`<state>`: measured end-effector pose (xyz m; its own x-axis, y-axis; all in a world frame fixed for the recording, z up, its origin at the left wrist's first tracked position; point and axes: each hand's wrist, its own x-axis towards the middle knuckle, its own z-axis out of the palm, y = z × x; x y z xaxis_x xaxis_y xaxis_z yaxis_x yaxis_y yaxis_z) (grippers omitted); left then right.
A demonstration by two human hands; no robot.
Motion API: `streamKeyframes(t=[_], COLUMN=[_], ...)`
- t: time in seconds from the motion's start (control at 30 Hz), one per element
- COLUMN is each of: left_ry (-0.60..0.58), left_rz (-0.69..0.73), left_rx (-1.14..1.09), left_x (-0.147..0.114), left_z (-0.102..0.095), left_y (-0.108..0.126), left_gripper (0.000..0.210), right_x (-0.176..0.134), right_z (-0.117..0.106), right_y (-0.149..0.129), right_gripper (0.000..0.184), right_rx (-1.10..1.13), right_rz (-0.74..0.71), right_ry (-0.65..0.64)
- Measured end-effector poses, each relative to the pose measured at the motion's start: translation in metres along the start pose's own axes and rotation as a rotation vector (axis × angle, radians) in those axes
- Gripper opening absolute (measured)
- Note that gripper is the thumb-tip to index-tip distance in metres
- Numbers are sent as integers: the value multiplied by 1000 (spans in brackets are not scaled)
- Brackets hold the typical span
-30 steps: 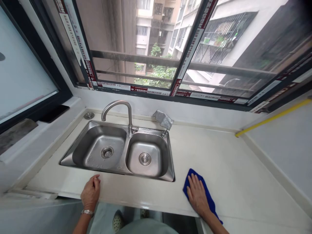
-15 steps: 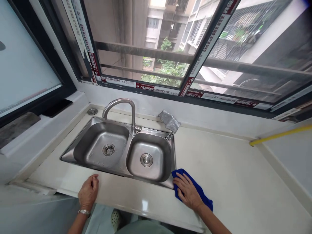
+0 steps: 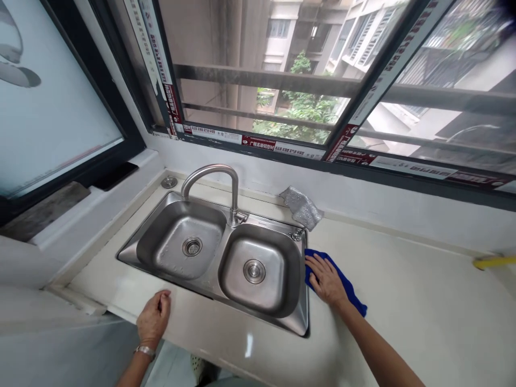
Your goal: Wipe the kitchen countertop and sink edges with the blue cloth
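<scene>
I've got the sink (image 3: 300,322) set into the counter (image 3: 403,301), 2 basins side by side, tap (image 3: 217,180) behind & between them. Scrubber pad (image 3: 302,207) sits behind the R basin at the back corner, window (image 3: 282,80) behind all of it. R hand (image 3: 328,279) lies flat on the cloth (image 3: 355,298), just R of the sink rim. L hand (image 3: 153,320) rests on the counter's front edge, before the L basin.
</scene>
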<state>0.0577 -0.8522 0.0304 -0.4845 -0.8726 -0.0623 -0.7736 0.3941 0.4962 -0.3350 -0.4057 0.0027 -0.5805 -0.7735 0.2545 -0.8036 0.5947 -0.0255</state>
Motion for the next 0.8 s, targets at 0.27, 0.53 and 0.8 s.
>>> streamKeyframes(t=[0.27,0.53,0.8], left_ry=[60,70,66], left_rz=[40,17,3], left_rx=[19,31,67], left_x=[0,0,-2], left_z=[1,1,-2], left_y=[-1,4,10], left_gripper=[39,39,38], right_x=[39,74,89], right_z=[30,44,45], right_y=[42,78,61], right_gripper=[57,63,50], right_rx=[-105,-93,-65], right_rz=[276,319,85], right_ry=[140,215,218])
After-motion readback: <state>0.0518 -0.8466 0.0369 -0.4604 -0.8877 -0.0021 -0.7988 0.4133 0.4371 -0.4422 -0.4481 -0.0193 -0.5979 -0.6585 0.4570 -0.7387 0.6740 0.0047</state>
